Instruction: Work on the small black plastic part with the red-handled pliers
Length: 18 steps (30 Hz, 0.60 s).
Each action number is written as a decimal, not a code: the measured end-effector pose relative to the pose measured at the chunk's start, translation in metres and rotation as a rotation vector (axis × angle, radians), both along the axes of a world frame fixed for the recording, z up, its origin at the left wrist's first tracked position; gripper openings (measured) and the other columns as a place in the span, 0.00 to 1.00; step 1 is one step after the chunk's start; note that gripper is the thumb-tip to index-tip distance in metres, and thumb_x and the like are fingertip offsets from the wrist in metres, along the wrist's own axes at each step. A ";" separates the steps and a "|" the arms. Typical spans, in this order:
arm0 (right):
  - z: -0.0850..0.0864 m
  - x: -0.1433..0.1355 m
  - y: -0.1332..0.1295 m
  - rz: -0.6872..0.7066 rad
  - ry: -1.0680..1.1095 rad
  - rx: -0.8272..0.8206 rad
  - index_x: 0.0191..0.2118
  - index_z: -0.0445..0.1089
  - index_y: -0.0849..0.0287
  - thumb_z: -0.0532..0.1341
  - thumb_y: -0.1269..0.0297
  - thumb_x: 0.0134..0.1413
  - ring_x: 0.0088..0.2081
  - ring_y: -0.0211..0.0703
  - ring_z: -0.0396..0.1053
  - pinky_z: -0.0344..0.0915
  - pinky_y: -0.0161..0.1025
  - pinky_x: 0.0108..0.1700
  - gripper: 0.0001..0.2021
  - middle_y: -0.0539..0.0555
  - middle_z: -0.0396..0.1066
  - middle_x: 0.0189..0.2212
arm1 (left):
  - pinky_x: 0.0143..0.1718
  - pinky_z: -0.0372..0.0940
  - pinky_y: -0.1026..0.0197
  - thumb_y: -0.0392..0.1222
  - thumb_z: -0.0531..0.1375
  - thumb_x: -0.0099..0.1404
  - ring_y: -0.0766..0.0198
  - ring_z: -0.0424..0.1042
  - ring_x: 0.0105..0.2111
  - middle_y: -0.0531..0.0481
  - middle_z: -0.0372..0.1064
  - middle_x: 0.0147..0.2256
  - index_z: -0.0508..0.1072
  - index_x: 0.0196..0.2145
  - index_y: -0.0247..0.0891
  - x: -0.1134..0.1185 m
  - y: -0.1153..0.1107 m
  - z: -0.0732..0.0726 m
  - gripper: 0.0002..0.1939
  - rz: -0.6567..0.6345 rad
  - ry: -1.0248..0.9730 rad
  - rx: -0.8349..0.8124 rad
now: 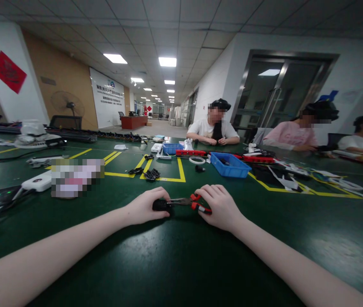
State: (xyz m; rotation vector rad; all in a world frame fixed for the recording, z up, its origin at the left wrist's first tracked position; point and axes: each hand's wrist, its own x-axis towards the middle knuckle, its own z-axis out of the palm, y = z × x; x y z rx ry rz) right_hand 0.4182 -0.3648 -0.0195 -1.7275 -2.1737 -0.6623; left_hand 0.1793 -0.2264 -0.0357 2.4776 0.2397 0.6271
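My left hand is closed round a small black part, low over the green table. Red-handled needle-nose pliers are in my right hand, its fingers wrapped about the grips. The pliers point left, and their tips reach the right side of the black part. Whether the jaws grip anything there is too small to tell. The handles stand somewhat apart. Beyond my hands lie small black pieces near yellow tape, and another black piece rests further right.
A blue bin with dark items stands beyond my right hand, near a roll of white tape. To the left lie a white power bank and cables. A co-worker sits across the green table; others sit at right.
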 end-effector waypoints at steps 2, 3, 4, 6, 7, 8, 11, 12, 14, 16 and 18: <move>0.000 0.000 0.000 0.000 -0.006 0.004 0.46 0.67 0.60 0.59 0.64 0.47 0.43 0.50 0.65 0.57 0.46 0.48 0.17 0.59 0.70 0.42 | 0.44 0.64 0.59 0.42 0.65 0.57 0.60 0.69 0.40 0.48 0.68 0.41 0.70 0.40 0.37 0.000 0.001 -0.001 0.13 -0.002 -0.006 -0.006; -0.001 0.000 0.000 0.001 -0.011 0.002 0.45 0.67 0.60 0.60 0.64 0.47 0.42 0.49 0.65 0.57 0.46 0.48 0.17 0.58 0.70 0.42 | 0.44 0.64 0.59 0.42 0.65 0.57 0.60 0.69 0.40 0.48 0.68 0.41 0.70 0.40 0.37 0.000 0.001 -0.001 0.14 -0.004 -0.007 -0.009; -0.001 0.000 0.000 0.003 -0.016 -0.003 0.45 0.67 0.60 0.60 0.65 0.47 0.42 0.49 0.65 0.58 0.45 0.46 0.16 0.58 0.70 0.41 | 0.43 0.64 0.59 0.43 0.65 0.57 0.60 0.69 0.40 0.48 0.68 0.40 0.70 0.39 0.37 0.000 0.001 -0.001 0.14 -0.004 -0.010 -0.011; -0.002 0.001 0.001 0.009 -0.020 -0.019 0.44 0.67 0.61 0.60 0.65 0.47 0.40 0.48 0.65 0.60 0.44 0.43 0.16 0.58 0.70 0.41 | 0.42 0.64 0.59 0.43 0.65 0.57 0.60 0.69 0.39 0.48 0.69 0.40 0.70 0.39 0.36 0.001 0.002 -0.002 0.14 -0.001 -0.012 -0.015; -0.003 0.002 0.001 0.013 -0.019 -0.027 0.44 0.67 0.61 0.60 0.65 0.47 0.39 0.47 0.66 0.60 0.43 0.42 0.16 0.58 0.69 0.40 | 0.41 0.64 0.59 0.44 0.65 0.57 0.60 0.69 0.39 0.48 0.69 0.40 0.70 0.40 0.36 0.001 0.001 -0.002 0.14 0.005 -0.011 -0.018; -0.003 0.002 0.001 0.018 -0.017 -0.035 0.44 0.67 0.61 0.60 0.65 0.47 0.38 0.47 0.66 0.61 0.42 0.41 0.16 0.58 0.69 0.40 | 0.40 0.64 0.60 0.44 0.65 0.57 0.61 0.69 0.39 0.49 0.69 0.39 0.70 0.40 0.37 0.001 0.001 -0.002 0.14 0.013 -0.006 -0.023; -0.003 0.003 0.001 0.031 -0.017 -0.051 0.44 0.66 0.60 0.60 0.65 0.47 0.38 0.46 0.66 0.62 0.41 0.40 0.16 0.57 0.69 0.39 | 0.36 0.64 0.62 0.44 0.65 0.57 0.62 0.69 0.35 0.51 0.70 0.37 0.70 0.40 0.37 0.000 0.001 -0.003 0.14 0.031 0.027 -0.058; -0.003 0.003 0.001 0.035 -0.018 -0.055 0.44 0.66 0.60 0.59 0.65 0.47 0.38 0.46 0.66 0.62 0.41 0.40 0.16 0.57 0.69 0.39 | 0.35 0.63 0.63 0.44 0.65 0.57 0.63 0.69 0.34 0.52 0.70 0.36 0.70 0.40 0.37 0.000 0.001 -0.003 0.14 0.031 0.037 -0.071; -0.002 0.002 0.001 0.038 -0.018 -0.059 0.44 0.66 0.60 0.59 0.65 0.48 0.38 0.45 0.66 0.63 0.41 0.39 0.15 0.57 0.69 0.39 | 0.34 0.63 0.63 0.44 0.65 0.58 0.64 0.69 0.34 0.53 0.70 0.35 0.70 0.40 0.38 0.000 0.001 -0.004 0.14 0.025 0.045 -0.087; -0.001 0.002 0.000 0.041 -0.017 -0.058 0.44 0.66 0.61 0.59 0.65 0.48 0.38 0.46 0.66 0.63 0.41 0.39 0.15 0.58 0.69 0.39 | 0.35 0.63 0.64 0.44 0.65 0.58 0.64 0.69 0.34 0.54 0.70 0.35 0.70 0.40 0.38 0.000 0.001 -0.004 0.14 0.017 0.041 -0.090; -0.001 0.001 -0.001 0.045 -0.017 -0.056 0.44 0.66 0.61 0.58 0.65 0.48 0.38 0.46 0.66 0.63 0.41 0.39 0.15 0.58 0.69 0.39 | 0.35 0.63 0.63 0.44 0.65 0.58 0.64 0.70 0.35 0.54 0.70 0.35 0.70 0.40 0.38 0.000 0.001 -0.004 0.14 0.012 0.032 -0.086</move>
